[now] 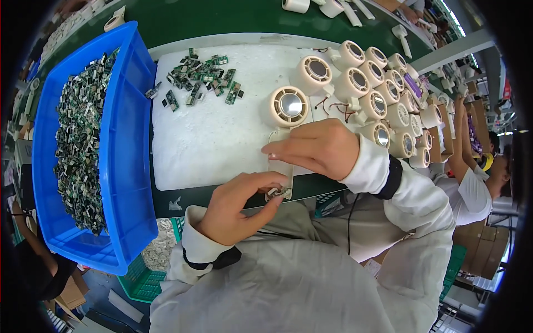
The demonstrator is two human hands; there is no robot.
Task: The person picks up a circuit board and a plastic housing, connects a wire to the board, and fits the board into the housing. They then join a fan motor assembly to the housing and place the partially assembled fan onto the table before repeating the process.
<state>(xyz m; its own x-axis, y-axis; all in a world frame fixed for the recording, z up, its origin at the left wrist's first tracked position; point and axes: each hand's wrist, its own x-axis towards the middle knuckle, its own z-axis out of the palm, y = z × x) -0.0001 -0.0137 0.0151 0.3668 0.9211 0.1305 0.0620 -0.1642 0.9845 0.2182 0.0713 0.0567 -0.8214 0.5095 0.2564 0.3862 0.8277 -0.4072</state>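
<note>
"Pale grey clothing point(311, 283) filled six o'clock, nearest the camera. Where were the hands?"

"From seven o'clock came the left hand point(236, 208), its thumb and index finger pinched around a small silvery part point(276, 192) at the lower end of a handheld fan point(290, 106)."

"And the other?"

"From three o'clock came the right hand point(327, 145), fingers laid together over the fan's handle point(282, 170). Whether they clasped it or merely pressed on it, I couldn't tell."

"How did that fan lie?"

"Just right of centre, round cream head toward twelve, handle toward six, its tip reaching past the edge of the white foam sheet point(194, 144)."

"What surrounded it?"

"At eleven o'clock, loose green circuit boards point(194, 75) lay heaped on the sheet. At nine stood a blue plastic bin point(126, 166), piled with many more. At two o'clock, cream fan heads point(377, 104) crowded together, some with thin wires point(345, 112) trailing out."

"And at twelve?"

"A green work surface point(233, 25) stretched beyond the sheet."
</note>
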